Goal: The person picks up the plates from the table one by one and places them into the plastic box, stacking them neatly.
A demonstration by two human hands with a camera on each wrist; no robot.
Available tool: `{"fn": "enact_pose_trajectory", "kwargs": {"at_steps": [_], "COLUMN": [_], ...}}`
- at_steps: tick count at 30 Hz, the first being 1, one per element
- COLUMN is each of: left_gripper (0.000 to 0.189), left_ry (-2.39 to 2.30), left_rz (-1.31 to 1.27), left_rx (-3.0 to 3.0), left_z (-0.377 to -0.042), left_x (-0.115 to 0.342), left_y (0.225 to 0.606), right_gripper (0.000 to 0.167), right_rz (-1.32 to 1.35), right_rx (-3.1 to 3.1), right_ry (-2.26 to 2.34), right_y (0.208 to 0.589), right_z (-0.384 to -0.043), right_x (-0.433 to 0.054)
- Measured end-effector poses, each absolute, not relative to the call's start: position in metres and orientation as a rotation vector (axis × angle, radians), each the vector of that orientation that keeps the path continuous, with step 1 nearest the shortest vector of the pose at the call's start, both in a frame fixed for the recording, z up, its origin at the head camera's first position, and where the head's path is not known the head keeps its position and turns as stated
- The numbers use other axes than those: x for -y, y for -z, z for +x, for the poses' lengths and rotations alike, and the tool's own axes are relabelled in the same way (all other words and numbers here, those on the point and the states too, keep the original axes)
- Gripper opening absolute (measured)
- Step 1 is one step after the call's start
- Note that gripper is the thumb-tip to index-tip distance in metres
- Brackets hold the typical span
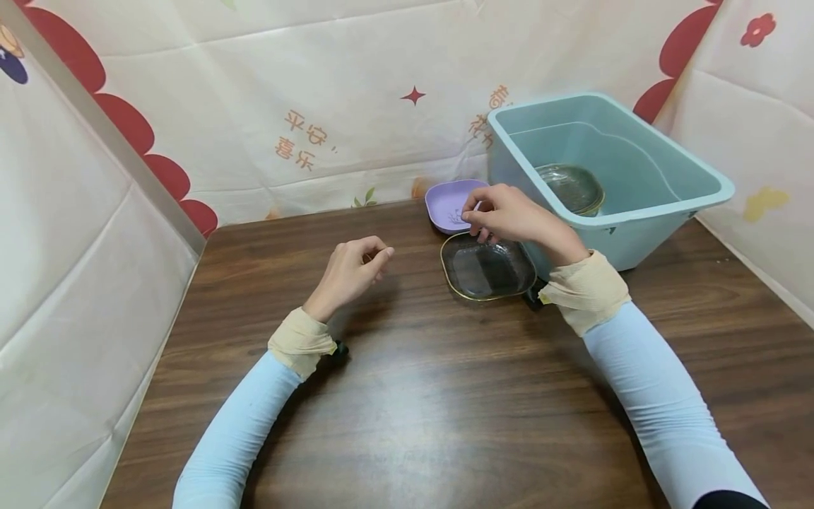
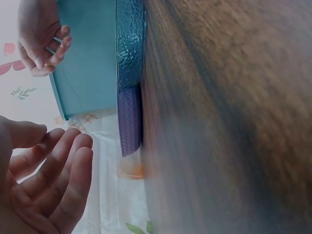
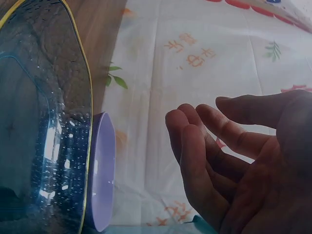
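My right hand (image 1: 505,212) hovers over the far edge of a clear glass dish (image 1: 488,267) with a gold rim, its fingers loosely bent around nothing. In the right wrist view that hand (image 3: 229,156) stands apart from the dish. A purple square dish (image 1: 445,205) lies just behind the glass one. To the left, my left hand (image 1: 350,272) hangs above the table with relaxed, half-bent fingers and holds nothing, as the left wrist view of the hand (image 2: 48,175) also shows.
A light blue plastic tub (image 1: 649,219) stands at the back right, close beside the dishes. Inside it lies another gold-rimmed glass dish (image 1: 572,187). A brown wooden table (image 1: 394,417) carries everything, with a printed cloth (image 1: 356,85) hanging behind it.
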State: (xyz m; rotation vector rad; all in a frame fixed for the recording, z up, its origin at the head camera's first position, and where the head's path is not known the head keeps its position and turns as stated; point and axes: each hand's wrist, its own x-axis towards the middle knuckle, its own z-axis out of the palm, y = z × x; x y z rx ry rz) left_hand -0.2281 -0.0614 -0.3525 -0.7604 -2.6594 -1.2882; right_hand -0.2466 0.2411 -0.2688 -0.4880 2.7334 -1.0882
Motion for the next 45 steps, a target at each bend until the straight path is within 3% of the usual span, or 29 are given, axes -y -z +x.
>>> {"fn": "enact_pose_trajectory", "kwargs": {"at_steps": [17,29,45], "left_gripper": [0.021,0.024,0.039], "left_ry": [1.342,1.455,1.915], "left_rz": [-0.746,-0.663,-0.32], "left_rx": [2.64,2.686,2.783], "left_z": [-0.228,-0.231,-0.315], "left_x": [0.058,0.058,0.006], "left_y": [0.351,0.349,0.337], "right_gripper": [0.019,0.017,0.018], "right_rz": [-0.506,-0.363,-0.352], "right_rx": [-2.728,-2.82,-2.844], "right_ry": [1.122,1.18,1.204], "right_y": [0.281,0.289,0.288], "right_z": [-0.243,-0.244,-0.25], "right_x": [-0.241,-0.248,-0.249]}}
